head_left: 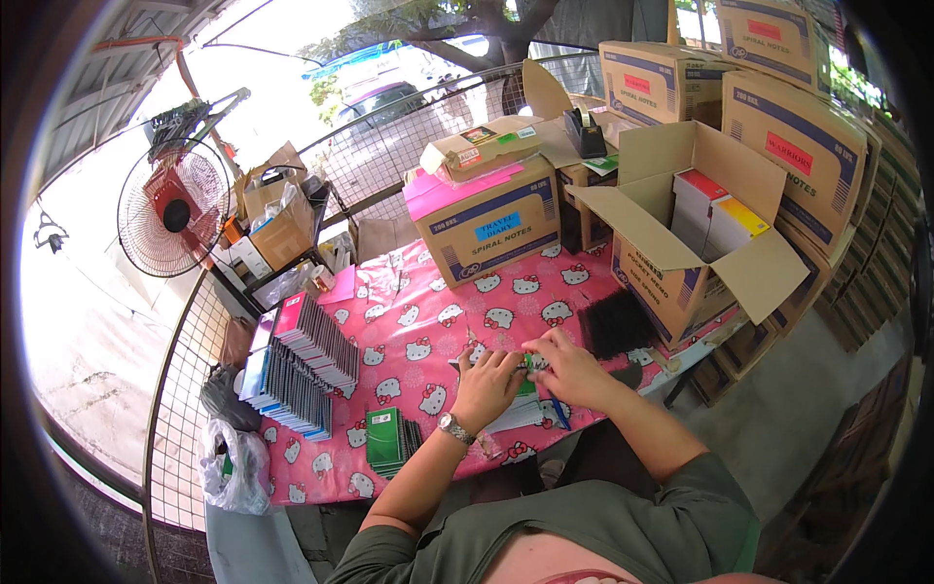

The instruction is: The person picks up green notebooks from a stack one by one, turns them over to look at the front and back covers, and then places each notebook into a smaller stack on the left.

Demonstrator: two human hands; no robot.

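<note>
In front of me, near the table's front edge, lies a small stack of notebook pages [518, 417] with a green cover showing at its top. My left hand [486, 387], with a watch on the wrist, is closed on the left side of the green-covered notebook [528, 387]. At the notebook's upper edge my right hand [566, 370] pinches with thumb and forefinger; whatever is between them is too small to make out. Beside the stack, below the right hand, is a blue pen-like tool [560, 413]. A pile of thin black strands [617, 323] lies beyond the right hand.
Green spiral notebooks [385, 438] sit left of my left forearm, with taller stacks of notebooks [309, 341] behind. A closed carton [496, 226] stands at the back, an open carton [671, 277] at right. A plastic bag [235, 467] hangs by the left edge; a fan [175, 209] stands beyond.
</note>
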